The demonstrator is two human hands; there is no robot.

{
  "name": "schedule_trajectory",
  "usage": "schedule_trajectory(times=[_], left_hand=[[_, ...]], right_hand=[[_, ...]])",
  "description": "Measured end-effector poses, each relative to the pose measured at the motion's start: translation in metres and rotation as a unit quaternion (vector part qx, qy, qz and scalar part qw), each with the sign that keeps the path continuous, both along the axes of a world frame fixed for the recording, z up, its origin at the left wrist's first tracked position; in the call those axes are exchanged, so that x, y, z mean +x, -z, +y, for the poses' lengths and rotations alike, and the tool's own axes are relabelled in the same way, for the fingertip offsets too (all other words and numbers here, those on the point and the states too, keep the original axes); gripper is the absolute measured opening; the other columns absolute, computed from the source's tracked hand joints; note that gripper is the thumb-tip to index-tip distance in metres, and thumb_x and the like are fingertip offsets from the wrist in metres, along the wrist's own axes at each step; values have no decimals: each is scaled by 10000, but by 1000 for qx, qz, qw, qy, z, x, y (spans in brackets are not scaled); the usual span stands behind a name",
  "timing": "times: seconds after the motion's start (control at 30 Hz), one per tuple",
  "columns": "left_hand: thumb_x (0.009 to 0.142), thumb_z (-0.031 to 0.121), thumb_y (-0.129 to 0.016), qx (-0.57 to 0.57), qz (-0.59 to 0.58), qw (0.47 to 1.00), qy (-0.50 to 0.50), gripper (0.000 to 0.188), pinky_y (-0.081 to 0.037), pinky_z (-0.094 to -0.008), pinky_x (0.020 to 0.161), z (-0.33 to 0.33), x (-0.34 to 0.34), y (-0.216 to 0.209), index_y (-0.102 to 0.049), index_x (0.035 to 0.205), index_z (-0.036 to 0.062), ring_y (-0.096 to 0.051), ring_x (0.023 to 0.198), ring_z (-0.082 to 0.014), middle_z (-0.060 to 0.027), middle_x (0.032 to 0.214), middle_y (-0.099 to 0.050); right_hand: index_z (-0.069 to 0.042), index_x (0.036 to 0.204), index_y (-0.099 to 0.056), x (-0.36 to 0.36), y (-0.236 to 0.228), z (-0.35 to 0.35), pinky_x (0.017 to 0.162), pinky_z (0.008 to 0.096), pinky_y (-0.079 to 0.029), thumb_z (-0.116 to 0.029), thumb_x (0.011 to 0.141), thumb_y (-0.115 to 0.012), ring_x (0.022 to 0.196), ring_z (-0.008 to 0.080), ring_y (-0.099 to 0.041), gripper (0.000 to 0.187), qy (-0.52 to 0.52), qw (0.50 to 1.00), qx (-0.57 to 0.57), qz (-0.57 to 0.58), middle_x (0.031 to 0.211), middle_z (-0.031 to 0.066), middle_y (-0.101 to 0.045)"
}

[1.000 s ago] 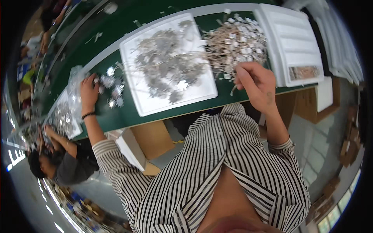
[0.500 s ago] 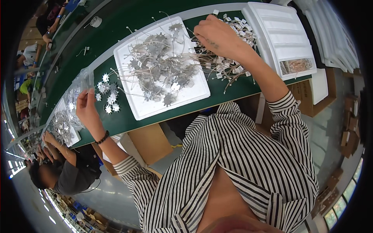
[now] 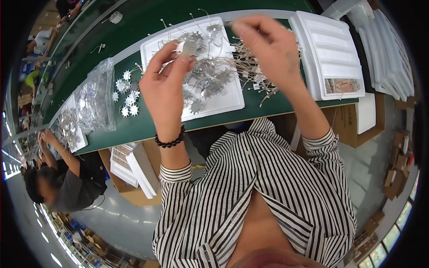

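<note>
My left hand (image 3: 167, 82) is raised over the left part of the white foam tray (image 3: 219, 105), pinching a silvery metal piece (image 3: 185, 47) between thumb and fingers. On the tray lies a heap of star-shaped metal plates (image 3: 205, 80) with thin wires attached. My right hand (image 3: 275, 51) hovers by the tray's right edge, blurred, with thumb and index finger drawn together; whatever they hold cannot be made out. Under and beside it spreads a pile of wires with white connectors (image 3: 250, 69). Several loose star-shaped plates (image 3: 129, 96) rest left of the tray on the green table.
A clear plastic bag (image 3: 96, 96) lies at the left. Beyond it a co-worker (image 3: 67, 178) handles parts at another tray (image 3: 79, 136). White foam trays (image 3: 328, 49) are stacked at the right, with more foam sheets (image 3: 386, 53) farther right. Cardboard boxes (image 3: 351, 123) stand below the table.
My left hand has moved right, from beside the loose plates to over the tray, and now holds a metal piece. My right hand has shifted slightly right and turned, coming up off the wires.
</note>
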State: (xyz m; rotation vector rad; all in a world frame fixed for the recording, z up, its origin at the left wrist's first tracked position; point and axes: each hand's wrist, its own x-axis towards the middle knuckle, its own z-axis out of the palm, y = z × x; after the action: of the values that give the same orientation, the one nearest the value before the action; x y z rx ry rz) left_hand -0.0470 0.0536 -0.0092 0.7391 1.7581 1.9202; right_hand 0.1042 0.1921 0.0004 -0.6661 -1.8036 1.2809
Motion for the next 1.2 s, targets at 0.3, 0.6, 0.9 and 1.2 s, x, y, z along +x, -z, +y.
schedule_trajectory(times=[0.3,0.6,0.9,1.2], left_hand=[[901,-12,-711,14,24,1000,-6,329,-585,-238,775,-5,23,-3,-677,1226,-57,-703,855,-166,-101,993,-665],[929,9,-695,42,-64,997,8,321,-599,-261,795,-13,21,-13,-667,1238,-73,-708,853,-190,-109,997,-673],[929,9,-694,42,-43,998,11,301,-601,-262,788,-16,24,-15,-673,1217,-76,-712,846,-189,-117,973,-693],[916,10,-704,31,-3,999,5,280,-577,-228,736,-8,21,-11,-691,1189,-52,-689,818,-150,-112,953,-714]], right_hand=[[9,931,-719,-19,11,-39,506,194,-338,17,870,-698,559,62,-433,65,-44,988,138,53,693,-12,-601],[-1,930,-729,-19,19,-41,486,223,-355,62,797,-718,538,93,-447,148,-27,955,292,38,696,12,-602],[-2,929,-727,-14,14,-43,475,230,-354,87,777,-712,533,99,-446,177,-20,956,289,53,705,16,-607],[-4,964,-735,-22,21,-37,477,246,-357,81,764,-712,534,119,-448,219,-6,944,331,8,710,24,-596]])
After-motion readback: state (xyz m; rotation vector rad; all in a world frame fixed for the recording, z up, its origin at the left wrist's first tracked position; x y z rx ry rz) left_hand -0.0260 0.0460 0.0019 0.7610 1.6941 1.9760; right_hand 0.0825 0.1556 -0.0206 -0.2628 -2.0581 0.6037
